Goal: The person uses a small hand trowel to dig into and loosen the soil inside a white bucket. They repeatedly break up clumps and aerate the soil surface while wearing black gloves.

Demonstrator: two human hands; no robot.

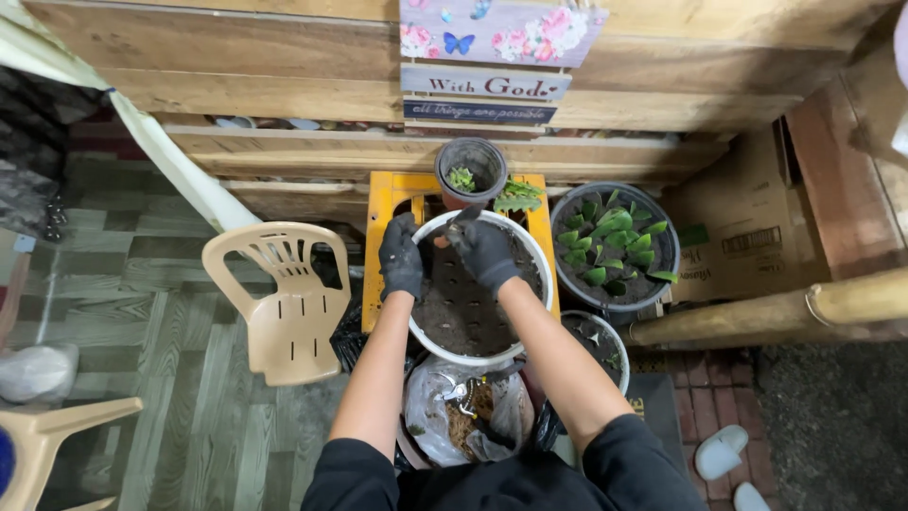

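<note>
Head view: white pot [530, 248] of soil [463, 308]; small pot [470, 168], seedling [462, 178]

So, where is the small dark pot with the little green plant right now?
In the head view, the small dark pot stands on the yellow stool, just behind the big white pot of soil and left of the round black pot of green leaves.

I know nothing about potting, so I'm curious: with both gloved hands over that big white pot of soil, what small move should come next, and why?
Probably press the right hand down to firm the soil near the far rim of the white pot. Both gloved hands, the left hand too, hover at that far edge, and the soil surface looks loose and dimpled. Whether the right hand pinches something is unclear.
</note>
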